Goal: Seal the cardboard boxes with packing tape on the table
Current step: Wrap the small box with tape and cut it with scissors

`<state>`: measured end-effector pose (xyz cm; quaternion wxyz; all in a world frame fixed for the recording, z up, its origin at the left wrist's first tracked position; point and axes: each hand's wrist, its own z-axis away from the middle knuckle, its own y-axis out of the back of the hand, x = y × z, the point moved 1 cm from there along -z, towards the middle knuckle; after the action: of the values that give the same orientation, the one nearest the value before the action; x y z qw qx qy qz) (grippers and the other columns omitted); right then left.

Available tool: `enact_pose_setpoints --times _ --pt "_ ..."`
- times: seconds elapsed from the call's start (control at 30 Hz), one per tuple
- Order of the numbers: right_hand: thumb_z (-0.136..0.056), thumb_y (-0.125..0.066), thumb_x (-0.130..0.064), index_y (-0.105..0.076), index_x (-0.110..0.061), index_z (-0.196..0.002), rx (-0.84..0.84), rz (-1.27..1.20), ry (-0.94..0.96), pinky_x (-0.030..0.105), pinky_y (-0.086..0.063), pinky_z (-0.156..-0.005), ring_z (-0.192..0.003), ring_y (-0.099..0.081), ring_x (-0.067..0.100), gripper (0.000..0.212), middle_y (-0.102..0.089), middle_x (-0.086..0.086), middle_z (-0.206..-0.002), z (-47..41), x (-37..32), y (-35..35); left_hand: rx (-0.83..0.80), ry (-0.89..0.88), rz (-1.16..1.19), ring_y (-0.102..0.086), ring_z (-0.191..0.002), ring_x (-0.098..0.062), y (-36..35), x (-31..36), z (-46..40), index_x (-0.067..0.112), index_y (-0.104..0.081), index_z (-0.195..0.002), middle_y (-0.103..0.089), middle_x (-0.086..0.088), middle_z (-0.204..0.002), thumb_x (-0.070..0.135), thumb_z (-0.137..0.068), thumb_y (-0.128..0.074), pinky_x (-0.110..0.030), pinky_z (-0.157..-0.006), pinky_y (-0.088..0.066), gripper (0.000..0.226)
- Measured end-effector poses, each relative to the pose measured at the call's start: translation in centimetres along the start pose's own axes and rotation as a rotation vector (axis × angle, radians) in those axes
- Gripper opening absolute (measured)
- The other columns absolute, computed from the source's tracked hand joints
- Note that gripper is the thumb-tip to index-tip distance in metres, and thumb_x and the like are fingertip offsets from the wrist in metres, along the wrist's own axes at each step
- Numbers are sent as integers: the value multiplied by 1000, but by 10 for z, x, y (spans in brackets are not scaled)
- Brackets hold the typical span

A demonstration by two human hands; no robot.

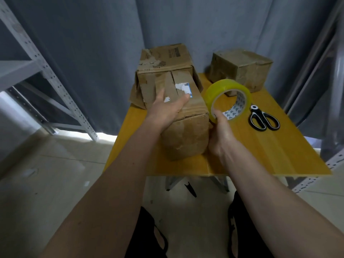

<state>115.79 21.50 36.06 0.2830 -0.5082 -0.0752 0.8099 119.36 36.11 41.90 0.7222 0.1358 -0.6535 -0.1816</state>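
Head view: left hand (168,106) lies flat, fingers straight, on near box (183,116) at counter (260,153) centre. Right hand (222,134) grips tape roll (229,101) just right of box. Scissors (263,118) farther right.

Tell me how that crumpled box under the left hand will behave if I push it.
The near box looks dented and soft-walled, so it would probably buckle before sliding. Its top flaps seem untaped under the left hand, so they may spring up.
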Motion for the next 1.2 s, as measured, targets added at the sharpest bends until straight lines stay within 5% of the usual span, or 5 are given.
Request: enact_pose_setpoints --times 0.3,0.47,0.7,0.9,1.2 --pt "-86 -55 -56 -64 -30 -89 52 204 177 16 -47 -44 -59 -68 7 28 -72 -10 -64 14 -28 -10 -4 -44 377 -34 -142 -22 6 -22 7 35 -20 -154 -24 2 -160 63 -80 -66 -48 -113 -35 92" --pt "-72 -54 -64 -50 -19 -134 223 534 391 48 -42 -100 -123 -50 28 77 -54 4 -135 17 -55 -21 -7 -30 526 -40 -139 -24 -15 -40 9 31 -22 -155 -34 -2 -156 64 -89 -53 -50 -112 -37 80" --pt "-87 -36 -63 -44 -12 -137 393 973 449 52 -21 -106 -135 -29 37 72 -40 9 -144 14 -45 -28 70 -29 270 -26 -144 -24 -18 -39 10 32 -26 -154 -28 -2 -159 38 -105 -30 -38 -116 -23 49" --pt "-89 -35 -60 -53 -13 -129 436 1224 504 50 -25 -96 -127 -33 38 64 -42 9 -137 18 -33 -46 -115 -325 461 -59 -115 -5 0 -34 21 27 -40 -141 -59 7 -129 27 -80 -63 -23 -92 -50 66" --pt "-91 -40 -52 -60 -16 -120 393 1388 595 49 -27 -95 -123 -36 39 50 -52 11 -130 24 -26 -50 -104 -288 116 -51 -129 -20 13 -54 13 16 -53 -135 -57 -1 -135 49 -59 -84 -44 -108 -43 88"
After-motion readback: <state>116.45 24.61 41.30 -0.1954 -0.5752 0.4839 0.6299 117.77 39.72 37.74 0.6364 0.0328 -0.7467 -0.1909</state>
